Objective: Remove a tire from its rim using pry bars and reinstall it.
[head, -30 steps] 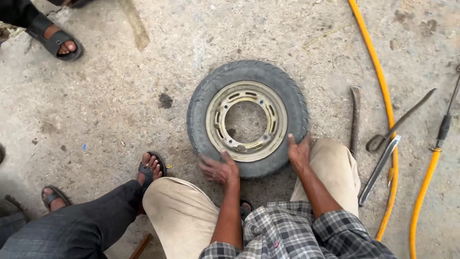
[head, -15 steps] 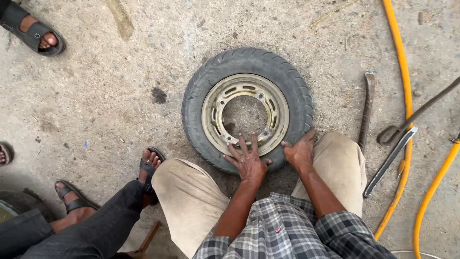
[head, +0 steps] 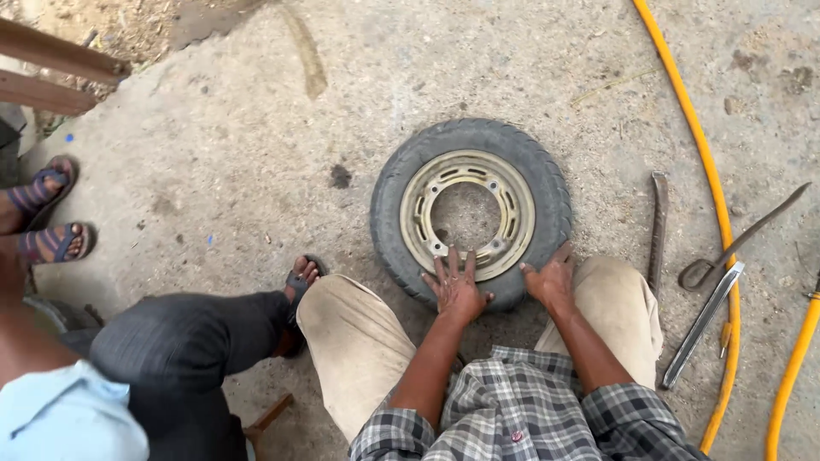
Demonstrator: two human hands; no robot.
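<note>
Head cam, looking straight down: a small tyre (head: 471, 212) on its metal rim (head: 468, 213) lies flat on the concrete floor (head: 213, 137), right in front of the person's knees. The left hand (head: 455, 286) is spread open, fingers flat across the near edge of the rim and tyre wall. The right hand (head: 551, 280) presses on the tyre's near right side, fingers loosely curled, not clamped around anything.

A rusty tyre lever (head: 657, 229) lies just right of the tyre, with a yellow hose (head: 696, 145) beyond it and a flat steel bar (head: 702, 324) (shiny one) by the right knee. Someone else's sandalled foot (head: 301, 280) sits left of the tyre.
</note>
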